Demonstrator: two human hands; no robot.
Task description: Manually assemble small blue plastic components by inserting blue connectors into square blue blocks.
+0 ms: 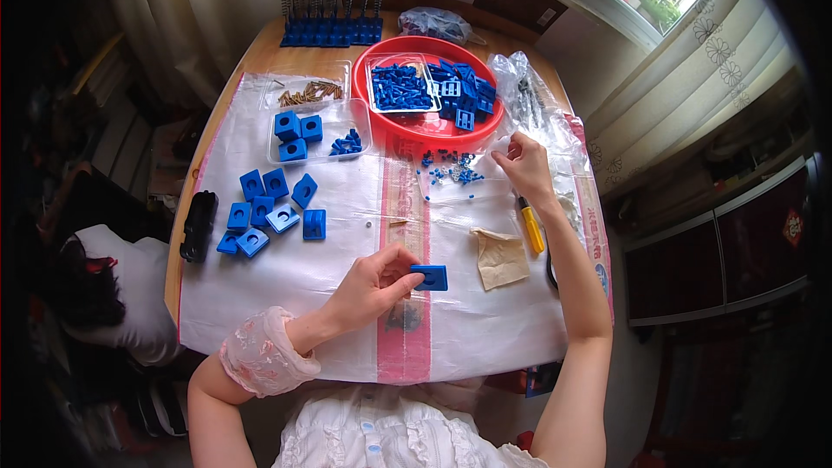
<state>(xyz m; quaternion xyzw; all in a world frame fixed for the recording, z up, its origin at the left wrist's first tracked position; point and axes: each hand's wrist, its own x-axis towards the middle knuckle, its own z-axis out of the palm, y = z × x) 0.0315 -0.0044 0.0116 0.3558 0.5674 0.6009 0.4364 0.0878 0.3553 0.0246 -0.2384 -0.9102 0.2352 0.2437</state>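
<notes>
My left hand (374, 288) pinches a flat blue plastic block (430, 277) between thumb and fingers, above the middle of the near table. At the right, my right hand (524, 165) has its thumb and fingers pressed together beside a shallow clear tray (464, 194). What they grip, if anything, is too small to tell. Small blue and clear pieces (452, 168) lie scattered in that tray. Several loose blue blocks with round recesses (262, 211) lie on the left of the table. More blue blocks (287, 126) sit in a clear box (367, 140) beyond them, beside small blue parts (347, 142).
A red basin (416, 132) at the back holds blue parts. Left of it are brass-coloured pins (310, 93) and a blue rack with upright springs (331, 32). A yellow-handled tool (531, 227) and beige cloth (501, 258) lie right; a black case (199, 226) lies left. A person (126, 295) is beyond the left edge.
</notes>
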